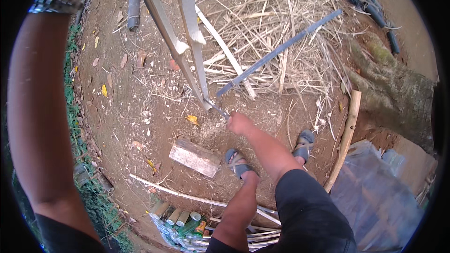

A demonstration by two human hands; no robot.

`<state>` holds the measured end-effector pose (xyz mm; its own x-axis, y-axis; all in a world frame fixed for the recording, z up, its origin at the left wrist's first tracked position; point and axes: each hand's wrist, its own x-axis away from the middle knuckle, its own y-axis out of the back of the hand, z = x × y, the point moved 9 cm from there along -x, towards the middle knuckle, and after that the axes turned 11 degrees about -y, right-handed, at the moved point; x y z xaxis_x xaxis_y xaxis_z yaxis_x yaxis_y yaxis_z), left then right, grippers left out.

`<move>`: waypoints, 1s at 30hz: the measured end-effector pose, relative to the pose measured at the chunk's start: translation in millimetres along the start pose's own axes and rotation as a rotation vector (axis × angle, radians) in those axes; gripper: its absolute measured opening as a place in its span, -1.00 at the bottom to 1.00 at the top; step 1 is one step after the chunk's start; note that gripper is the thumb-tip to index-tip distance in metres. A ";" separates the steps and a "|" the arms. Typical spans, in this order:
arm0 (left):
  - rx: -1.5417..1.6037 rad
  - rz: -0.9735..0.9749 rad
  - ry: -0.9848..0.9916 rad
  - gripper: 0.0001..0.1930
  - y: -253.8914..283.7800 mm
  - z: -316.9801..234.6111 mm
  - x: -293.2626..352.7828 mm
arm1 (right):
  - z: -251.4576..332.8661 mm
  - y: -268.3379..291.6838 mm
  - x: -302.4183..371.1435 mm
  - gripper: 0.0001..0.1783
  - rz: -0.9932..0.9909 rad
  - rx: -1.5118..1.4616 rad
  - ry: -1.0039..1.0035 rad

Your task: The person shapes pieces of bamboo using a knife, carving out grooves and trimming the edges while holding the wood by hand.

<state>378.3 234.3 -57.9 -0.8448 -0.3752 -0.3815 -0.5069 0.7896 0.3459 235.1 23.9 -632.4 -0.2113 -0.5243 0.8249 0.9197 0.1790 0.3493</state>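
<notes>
My right hand (240, 124) is closed round the handle of a knife (219, 109). The narrow metal blade reaches up and left to the lower end of a split bamboo pole (187, 72). Two long pale lengths of that pole spread apart toward the top edge and come together near the blade. My left arm (40, 103) rises along the left side, with a shiny band (55, 4) at the wrist. Past the wrist, the left hand is cut off by the top edge, so its fingers and anything in them are hidden.
Bamboo shavings (267, 33) lie heaped ahead, a long flat grey strip (281, 51) across them. A wooden block (194, 157) rests by my left sandalled foot (238, 163). At right are a pole (344, 140), tree roots (393, 89) and a sheet (370, 197); bottles (187, 227) lie below.
</notes>
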 end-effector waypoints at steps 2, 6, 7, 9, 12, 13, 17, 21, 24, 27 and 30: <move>-0.025 0.001 0.022 -0.53 5.3 -4.6 -2.3 | 29.5 12.8 29.8 -0.25 -0.020 -0.098 0.037; -0.023 -0.007 0.041 -0.48 9.4 -17.3 -12.6 | 76.6 139.0 102.0 -0.01 -0.279 -0.565 0.187; -0.032 -0.011 0.050 -0.46 12.9 -20.5 -12.2 | 103.3 188.3 139.8 0.00 -0.353 -0.634 0.277; -0.028 -0.015 0.072 -0.44 14.8 -29.0 -12.1 | 152.2 286.1 217.7 0.02 -0.506 -0.786 0.565; -0.043 -0.002 -0.072 -0.44 24.3 -35.9 7.1 | 229.7 372.0 305.9 -0.04 -0.369 -0.831 1.124; -0.107 -0.003 -0.127 -0.48 22.7 -49.9 17.7 | 255.3 375.4 333.4 -0.17 -0.163 -0.899 1.153; 0.133 -0.120 0.007 -0.62 28.2 -72.3 58.0 | 297.6 336.1 349.9 -0.27 0.142 -0.589 0.976; 0.298 -0.272 0.050 -0.57 42.1 -100.0 109.1 | 308.0 282.5 389.6 -0.42 0.345 -0.543 1.052; 0.172 -0.352 -0.057 -0.59 59.2 -106.8 145.1 | 301.6 248.6 403.4 -0.58 0.280 -0.255 1.082; 0.060 -0.376 -0.030 -0.63 70.6 -117.0 172.3 | 301.8 259.0 410.7 -0.53 0.192 -0.333 1.065; 0.063 -0.539 0.109 -0.61 85.8 -107.9 190.8 | 299.7 242.2 415.4 -0.50 0.263 -0.261 0.961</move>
<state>155.1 178.1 -8.6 -0.4831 -0.7799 -0.3979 -0.8641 0.4980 0.0730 271.0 99.0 -72.0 0.2557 -0.9596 0.1170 0.9660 0.2583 0.0073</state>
